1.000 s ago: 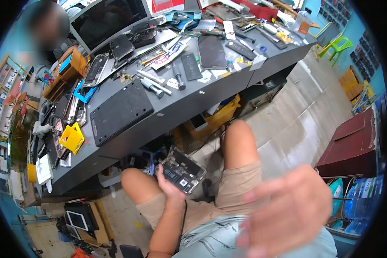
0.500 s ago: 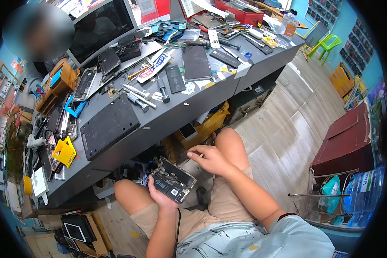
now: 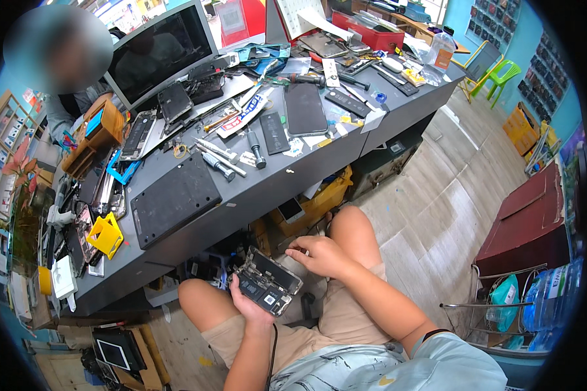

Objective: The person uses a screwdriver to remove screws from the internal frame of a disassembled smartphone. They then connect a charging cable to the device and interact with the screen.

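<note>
Resting far to the left of the open phone, a yellow stand is on the grey counter. Next, up and to the left of the phone, a flat black slab lies on the counter too. Higher up past the phone there is a strip in white, blue and red, with big letters on it.

At the phone's lower left edge is the left grip. It is curled around that edge, with the thumb along the side and the other fingers mostly hidden below.

The phone is held up over the person's lap. It is spread into two long parts, side by side. Its long way is slanted: one end points up and left, away from the person, and the other points down and right. The lower left part has a dark battery with pale marks too tiny to read. Near the lower end is a small white square label.

Just past the phone's upper right edge is the right grip. Its fingers are bent in, tips close together. I cannot tell if they pinch something small. Far to the right of the phone are big blue bottles, one with a printed label.
</note>
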A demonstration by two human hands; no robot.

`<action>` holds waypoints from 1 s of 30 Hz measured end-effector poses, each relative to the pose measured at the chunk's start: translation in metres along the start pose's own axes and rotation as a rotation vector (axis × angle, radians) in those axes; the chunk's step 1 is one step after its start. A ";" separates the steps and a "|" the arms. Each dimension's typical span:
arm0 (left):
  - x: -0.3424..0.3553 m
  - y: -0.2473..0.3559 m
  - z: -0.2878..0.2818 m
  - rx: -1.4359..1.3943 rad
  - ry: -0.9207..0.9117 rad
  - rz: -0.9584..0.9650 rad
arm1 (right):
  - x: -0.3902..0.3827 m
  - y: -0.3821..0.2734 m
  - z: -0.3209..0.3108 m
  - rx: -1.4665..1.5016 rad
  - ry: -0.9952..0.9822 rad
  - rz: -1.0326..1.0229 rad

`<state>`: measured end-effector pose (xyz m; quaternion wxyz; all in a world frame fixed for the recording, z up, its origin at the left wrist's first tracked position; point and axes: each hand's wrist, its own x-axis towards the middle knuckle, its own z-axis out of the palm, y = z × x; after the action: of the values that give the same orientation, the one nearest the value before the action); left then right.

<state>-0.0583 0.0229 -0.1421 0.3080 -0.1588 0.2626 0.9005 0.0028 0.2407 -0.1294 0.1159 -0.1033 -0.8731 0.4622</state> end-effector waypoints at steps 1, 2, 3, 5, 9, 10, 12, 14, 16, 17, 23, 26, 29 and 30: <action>0.000 0.000 0.000 0.001 -0.006 0.001 | 0.001 -0.001 0.000 0.000 -0.005 0.001; 0.000 0.000 0.000 0.002 -0.011 -0.001 | 0.001 -0.001 0.000 -0.002 -0.010 0.004; 0.000 0.000 0.000 0.002 -0.017 -0.002 | 0.002 -0.002 0.001 -0.004 -0.014 0.007; -0.002 0.000 0.003 -0.002 -0.016 -0.010 | 0.002 -0.001 0.002 -0.009 -0.004 0.007; -0.002 0.000 0.005 0.001 0.020 -0.008 | 0.002 -0.002 0.002 -0.038 -0.012 0.000; -0.002 0.000 0.004 0.000 0.013 -0.006 | 0.003 -0.002 0.002 -0.032 -0.008 -0.006; 0.001 0.001 0.000 -0.002 0.002 -0.003 | 0.005 -0.003 0.004 -0.018 -0.003 -0.016; 0.004 0.001 -0.005 -0.001 0.011 -0.004 | 0.006 -0.003 0.004 -0.018 -0.012 -0.017; 0.004 0.001 -0.008 -0.005 0.022 -0.005 | 0.006 -0.003 0.005 -0.021 -0.024 -0.016; 0.004 0.001 -0.007 -0.005 0.025 -0.007 | 0.005 -0.003 0.005 -0.023 -0.026 -0.013; -0.003 0.003 0.003 -0.003 0.001 -0.002 | 0.007 -0.006 0.007 -0.034 -0.036 -0.022; -0.002 0.004 0.001 -0.011 -0.013 -0.018 | 0.007 -0.006 0.008 -0.030 -0.034 -0.026; -0.002 0.003 0.000 -0.006 -0.004 -0.007 | 0.006 -0.010 0.007 -0.029 -0.036 -0.023; -0.002 0.002 0.001 0.000 0.003 0.002 | 0.006 -0.011 0.007 -0.031 -0.035 -0.022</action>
<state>-0.0583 0.0210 -0.1399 0.3069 -0.1598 0.2632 0.9006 -0.0058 0.2315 -0.1235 0.1037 -0.0875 -0.8832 0.4489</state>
